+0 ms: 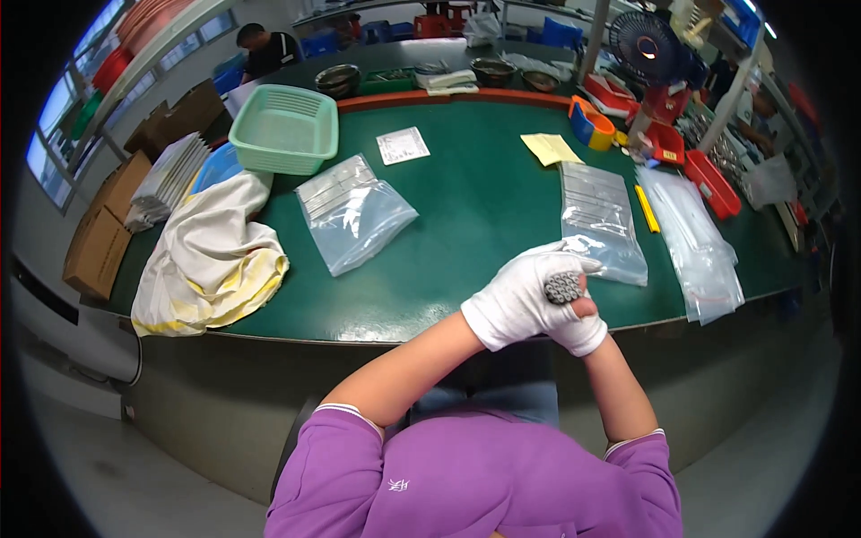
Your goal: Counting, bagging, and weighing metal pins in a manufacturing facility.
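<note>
A tight bundle of small grey metal rods (pixel 563 287) is held on end between the white-gloved left hand (pixel 520 300) and white-gloved right hand (pixel 583 330), so none slip out. Both hands are wrapped closely around it, just above the green table (pixel 466 215).

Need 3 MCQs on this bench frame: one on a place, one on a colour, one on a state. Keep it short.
1. Where does the green basket stand on the green table?
A. far left part
B. right edge
C. front edge by the hands

2. What colour are the gloves on both hands?
A. blue
B. white
C. black

3. What state is the bundle of small grey rods in?
A. lying loose on the table
C. sealed in a clear bag
B. gripped between the two hands, ends up

Answers:
1 A, the basket sits at the far left, behind the crumpled cream cloth.
2 B, the left hand and the right hand both wear white gloves.
3 B, both hands close round the bundle above the table's front edge, rod ends facing the camera.
</note>
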A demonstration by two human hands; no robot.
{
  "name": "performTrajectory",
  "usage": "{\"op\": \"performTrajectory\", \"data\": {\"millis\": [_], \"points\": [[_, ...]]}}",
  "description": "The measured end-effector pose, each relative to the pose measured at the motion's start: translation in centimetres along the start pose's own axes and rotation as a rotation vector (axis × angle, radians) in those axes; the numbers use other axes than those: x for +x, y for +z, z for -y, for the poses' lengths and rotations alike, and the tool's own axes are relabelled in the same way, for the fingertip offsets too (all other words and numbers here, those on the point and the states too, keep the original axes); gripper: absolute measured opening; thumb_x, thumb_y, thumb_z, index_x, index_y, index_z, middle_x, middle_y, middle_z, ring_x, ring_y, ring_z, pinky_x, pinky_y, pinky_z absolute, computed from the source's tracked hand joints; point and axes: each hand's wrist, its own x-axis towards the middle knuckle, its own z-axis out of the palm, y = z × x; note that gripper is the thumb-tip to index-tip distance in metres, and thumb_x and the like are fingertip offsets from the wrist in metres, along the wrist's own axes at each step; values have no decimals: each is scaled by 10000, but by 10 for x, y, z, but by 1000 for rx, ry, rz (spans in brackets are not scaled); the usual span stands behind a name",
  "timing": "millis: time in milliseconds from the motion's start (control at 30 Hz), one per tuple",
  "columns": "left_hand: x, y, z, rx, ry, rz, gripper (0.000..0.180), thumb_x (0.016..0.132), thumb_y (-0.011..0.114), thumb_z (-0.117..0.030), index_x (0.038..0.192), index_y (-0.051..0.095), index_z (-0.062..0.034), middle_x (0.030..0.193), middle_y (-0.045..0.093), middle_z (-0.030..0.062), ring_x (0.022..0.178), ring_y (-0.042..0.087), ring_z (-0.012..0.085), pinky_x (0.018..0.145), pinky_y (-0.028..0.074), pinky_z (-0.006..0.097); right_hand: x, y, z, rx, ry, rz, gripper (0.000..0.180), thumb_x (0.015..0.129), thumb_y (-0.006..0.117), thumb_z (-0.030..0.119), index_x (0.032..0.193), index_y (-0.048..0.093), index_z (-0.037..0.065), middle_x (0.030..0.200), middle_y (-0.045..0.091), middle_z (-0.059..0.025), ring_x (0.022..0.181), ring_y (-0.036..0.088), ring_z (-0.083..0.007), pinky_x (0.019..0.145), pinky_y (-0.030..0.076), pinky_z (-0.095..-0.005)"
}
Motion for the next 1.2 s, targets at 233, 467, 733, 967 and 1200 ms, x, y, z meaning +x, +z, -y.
{"op": "performTrajectory", "data": {"millis": [233, 467, 733, 967, 1200], "points": [[-19, -24, 25, -94, -236, -103, 265, 734, 662, -280, 761, 545, -44, 969, 609, 131, 918, 565, 246, 1002, 288, 382, 30, 29, -20, 33, -35, 10, 374, 700, 658, 95, 1025, 486, 27, 923, 582, -70, 840, 575, -175, 740, 457, -292], [-31, -30, 31, -717, -340, -544, 257, 847, 552, -297, 769, 489, -60, 1074, 582, 161, 717, 574, 125, 679, 469, 255, 45, 30, -6, 133, 138, 164, 430, 696, 687, 106, 1066, 484, 22, 983, 578, -86, 896, 559, -156, 787, 445, -278], [-37, -67, 12, -1662, -487, -862, 337, 890, 416, -394, 697, 415, -117, 926, 570, 70, 1106, 463, 332, 884, 423, 516, 46, 62, 51, 302, -90, -194, 541, 648, 764, 276, 1071, 519, 46, 915, 514, -35, 802, 513, -137, 705, 416, -256], [-47, -45, -3, -1619, -514, -431, 657, 855, 319, -562, 1307, 294, -85, 1293, 382, 74, 1163, 401, 212, 1001, 307, 343, 63, 73, 59, 167, -493, -218, 311, 826, 568, 348, 736, 479, 64, 681, 566, -83, 727, 578, -219, 731, 446, -325], [-90, -85, 9, -242, -545, -345, 468, 796, 546, -424, 1052, 511, -33, 1021, 545, 100, 936, 552, 211, 824, 437, 338, 108, 41, 62, 535, -36, -268, 122, 849, 551, 122, 822, 457, 49, 626, 491, -11, 536, 507, -91, 516, 437, -225]]}}
